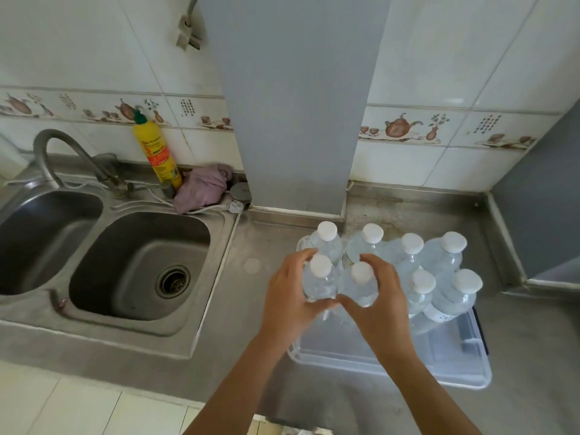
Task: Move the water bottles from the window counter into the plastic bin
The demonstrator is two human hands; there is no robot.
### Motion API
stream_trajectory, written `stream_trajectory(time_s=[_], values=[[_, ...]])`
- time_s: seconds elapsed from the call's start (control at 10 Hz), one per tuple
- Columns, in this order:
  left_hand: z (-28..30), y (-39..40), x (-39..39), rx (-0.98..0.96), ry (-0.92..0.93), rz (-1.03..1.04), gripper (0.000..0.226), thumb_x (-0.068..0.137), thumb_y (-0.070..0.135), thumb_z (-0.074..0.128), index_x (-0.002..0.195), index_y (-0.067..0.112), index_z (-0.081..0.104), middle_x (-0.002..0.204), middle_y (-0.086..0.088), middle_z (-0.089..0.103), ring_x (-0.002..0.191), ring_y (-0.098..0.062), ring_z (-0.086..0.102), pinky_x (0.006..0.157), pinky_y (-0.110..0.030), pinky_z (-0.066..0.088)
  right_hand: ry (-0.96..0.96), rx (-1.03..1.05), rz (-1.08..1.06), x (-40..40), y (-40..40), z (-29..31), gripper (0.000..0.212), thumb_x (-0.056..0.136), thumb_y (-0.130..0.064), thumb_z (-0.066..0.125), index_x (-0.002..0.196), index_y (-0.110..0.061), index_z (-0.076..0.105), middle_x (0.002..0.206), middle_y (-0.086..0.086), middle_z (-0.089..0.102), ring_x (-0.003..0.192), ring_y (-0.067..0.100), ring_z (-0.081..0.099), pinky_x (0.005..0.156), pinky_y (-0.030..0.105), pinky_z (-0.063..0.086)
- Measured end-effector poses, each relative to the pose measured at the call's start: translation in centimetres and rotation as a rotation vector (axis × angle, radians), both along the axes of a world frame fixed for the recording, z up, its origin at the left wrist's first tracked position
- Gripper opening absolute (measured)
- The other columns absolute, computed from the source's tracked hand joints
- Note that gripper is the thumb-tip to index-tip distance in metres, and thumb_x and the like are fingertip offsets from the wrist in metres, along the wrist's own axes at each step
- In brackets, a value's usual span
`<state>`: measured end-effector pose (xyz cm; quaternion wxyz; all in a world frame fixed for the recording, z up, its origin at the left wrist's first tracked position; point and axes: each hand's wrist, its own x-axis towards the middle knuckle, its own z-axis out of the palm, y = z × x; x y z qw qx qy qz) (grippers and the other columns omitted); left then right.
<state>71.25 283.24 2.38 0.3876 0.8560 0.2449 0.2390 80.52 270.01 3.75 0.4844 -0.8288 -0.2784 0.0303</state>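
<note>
A clear rectangular plastic bin (pixel 439 365) stood on the stainless steel counter (pixel 257 312), to the right of a double stainless steel sink (pixel 138 265). Eight clear plastic water bottles with white caps stood upright over the bin's far half, arranged in two rows of four.

The left hand (pixel 288 296) was wrapped around the near-left clear bottle (pixel 320 277), with the fingers curled over its far side and the thumb at its near side. The right hand (pixel 379 296) gripped the adjacent clear bottle (pixel 361 284) in the same manner. The two held bottles touched each other. Whether their bases rested on the bin floor could not be determined.

The remaining six white-capped bottles (pixel 439 262) stood free of both hands, packed closely together. The near half of the bin held no bottles.

Behind the sink, a yellow squeeze bottle with a green cap (pixel 157 152) stood against the tiled wall, just beside a crumpled purple cloth (pixel 204 189). A curved metal faucet (pixel 62 152) rose at the left basin.
</note>
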Motion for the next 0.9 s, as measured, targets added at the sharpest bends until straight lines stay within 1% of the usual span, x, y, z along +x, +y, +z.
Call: stream_trajectory(time_s=[0.1, 0.2, 0.3, 0.4, 0.5, 0.6, 0.7, 0.8, 0.9], values=[[1.5, -0.1, -0.2, 0.116, -0.053, -0.077, 0.076, 0.066, 0.049, 0.084, 0.128, 0.018, 0.055, 0.123, 0.004, 0.061, 0.108, -0.016, 0.061, 0.086, -0.037, 0.055, -0.109, -0.030, 0.008, -0.1, -0.5, 1.0, 0.071, 0.066, -0.009, 0.086, 0.126, -0.023, 0.051, 0.122, -0.010, 0.051, 0.107, -0.001, 0.045, 0.086, -0.002, 0.032], [2.1, -0.4, -0.3, 0.187, -0.079, -0.106, 0.064, 0.070, 0.039, 0.087, 0.124, 0.018, 0.059, 0.122, 0.005, 0.065, 0.107, -0.014, 0.062, 0.085, -0.036, 0.055, -0.190, -0.066, 0.052, 0.0, -1.0, 1.7, 0.065, 0.066, -0.006, 0.085, 0.122, -0.020, 0.055, 0.120, -0.010, 0.052, 0.103, -0.001, 0.048, 0.085, -0.001, 0.034], [2.3, -0.7, -0.1, 0.195, -0.047, -0.099, 0.063, 0.068, 0.033, 0.090, 0.123, 0.021, 0.060, 0.119, 0.008, 0.067, 0.102, -0.015, 0.063, 0.079, -0.027, 0.050, -0.285, -0.149, 0.064, -0.1, -1.1, 2.0, 0.053, 0.067, -0.011, 0.086, 0.114, -0.014, 0.063, 0.116, 0.002, 0.063, 0.100, 0.021, 0.063, 0.080, 0.019, 0.049], [2.3, -0.8, 0.1, 0.240, -0.008, -0.111, 0.065, 0.069, 0.037, 0.089, 0.124, 0.022, 0.059, 0.120, 0.008, 0.066, 0.100, -0.014, 0.063, 0.075, -0.021, 0.042, -0.343, -0.234, 0.067, -0.2, -1.4, 2.2, 0.048, 0.072, -0.019, 0.084, 0.115, -0.012, 0.064, 0.117, 0.008, 0.065, 0.097, 0.027, 0.066, 0.076, 0.031, 0.055], [2.4, -0.8, 0.2, 0.274, 0.028, -0.128, 0.065, 0.073, 0.040, 0.086, 0.127, 0.023, 0.054, 0.123, 0.007, 0.064, 0.099, -0.016, 0.063, 0.074, -0.024, 0.047, -0.366, -0.345, 0.123, 0.0, -1.9, 2.5, 0.051, 0.081, -0.026, 0.075, 0.128, -0.015, 0.057, 0.129, 0.005, 0.058, 0.105, 0.026, 0.063, 0.077, 0.033, 0.055], [2.9, -1.1, 0.2, 0.303, 0.059, -0.116, 0.059, 0.079, 0.038, 0.081, 0.129, 0.022, 0.053, 0.125, 0.005, 0.063, 0.103, -0.017, 0.063, 0.079, -0.025, 0.046, -0.378, -0.452, 0.179, 0.2, -2.6, 2.9, 0.059, 0.089, -0.032, 0.065, 0.143, -0.023, 0.042, 0.145, -0.002, 0.045, 0.126, 0.020, 0.050, 0.089, 0.033, 0.053], [3.9, -1.7, 0.0, 0.353, 0.038, -0.094, 0.049, 0.083, 0.032, 0.079, 0.126, 0.020, 0.058, 0.124, 0.004, 0.063, 0.107, -0.018, 0.062, 0.085, -0.024, 0.044, -0.386, -0.496, 0.197, 0.1, -3.2, 3.7, 0.058, 0.093, -0.038, 0.057, 0.146, -0.026, 0.036, 0.148, -0.005, 0.042, 0.128, 0.016, 0.047, 0.091, 0.032, 0.052], [5.1, -2.7, -0.2, 0.400, -0.023, -0.086, 0.041, 0.083, 0.025, 0.079, 0.120, 0.019, 0.062, 0.119, 0.003, 0.065, 0.107, -0.019, 0.062, 0.088, -0.024, 0.042, -0.404, -0.490, 0.222, 0.1, -4.2, 4.5, 0.052, 0.094, -0.040, 0.053, 0.143, -0.026, 0.040, 0.144, -0.006, 0.045, 0.124, 0.014, 0.050, 0.088, 0.031, 0.052], [6.3, -4.2, -0.3, 0.436, -0.058, -0.058, 0.038, 0.082, 0.024, 0.081, 0.115, 0.017, 0.064, 0.113, 0.002, 0.067, 0.102, -0.020, 0.064, 0.084, -0.023, 0.040, -0.448, -0.446, 0.251, 0.2, -5.9, 5.5, 0.046, 0.093, -0.041, 0.053, 0.137, -0.026, 0.048, 0.140, -0.007, 0.049, 0.119, 0.013, 0.053, 0.085, 0.028, 0.052]])
